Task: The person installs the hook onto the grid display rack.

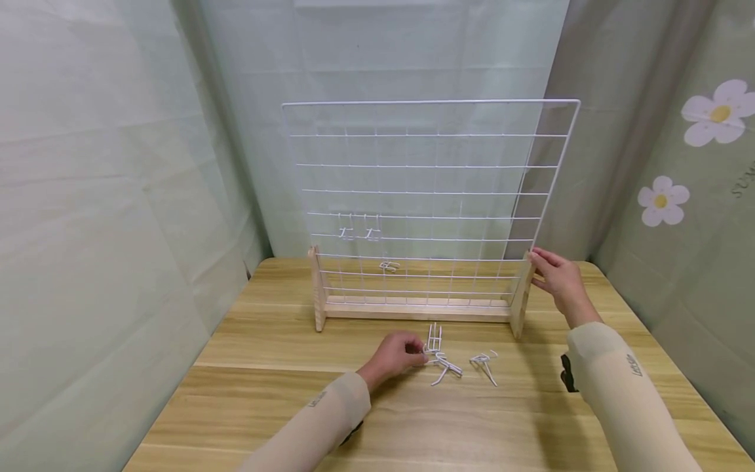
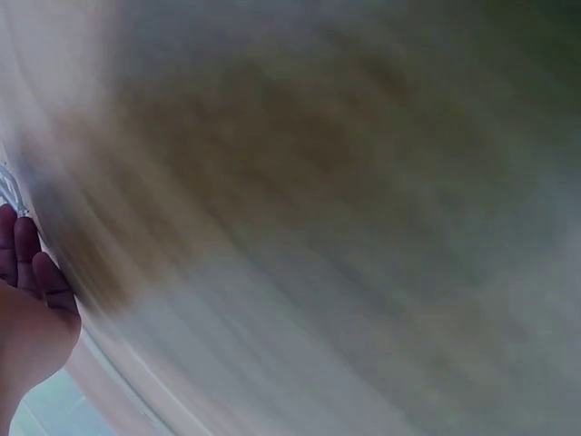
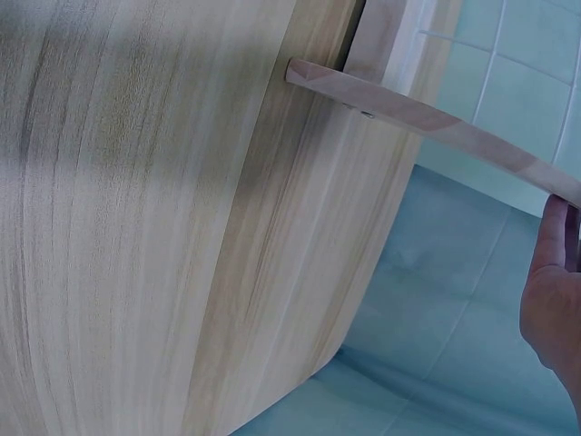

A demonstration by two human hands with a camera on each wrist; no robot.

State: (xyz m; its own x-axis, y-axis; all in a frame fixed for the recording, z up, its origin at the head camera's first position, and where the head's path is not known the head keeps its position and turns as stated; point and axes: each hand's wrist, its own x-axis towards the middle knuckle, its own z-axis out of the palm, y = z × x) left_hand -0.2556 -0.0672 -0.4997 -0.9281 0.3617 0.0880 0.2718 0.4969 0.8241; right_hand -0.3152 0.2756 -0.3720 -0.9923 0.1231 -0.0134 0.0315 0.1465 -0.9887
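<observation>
My left hand (image 1: 394, 356) is low over the table, its thumb and fingers pinching the end of a white wire hook (image 1: 433, 351) in a small overlapping cluster. In the left wrist view, white wire (image 2: 11, 191) shows at the fingertips. My right hand (image 1: 559, 280) grips the top of the wooden side post (image 1: 520, 298) of a stand. That post (image 3: 408, 113) meets the fingers at the right edge of the right wrist view. A white wire grid panel (image 1: 436, 166) stands upright in the stand. Two double-pronged hooks (image 1: 373, 231) hang on its left part.
Another white hook (image 1: 485, 362) lies apart, right of the cluster. A small wire piece (image 1: 389, 265) shows at the lower grid, left of centre. The wooden table (image 1: 248, 406) is backed by pale cloth (image 1: 389, 52), with cloth along both sides.
</observation>
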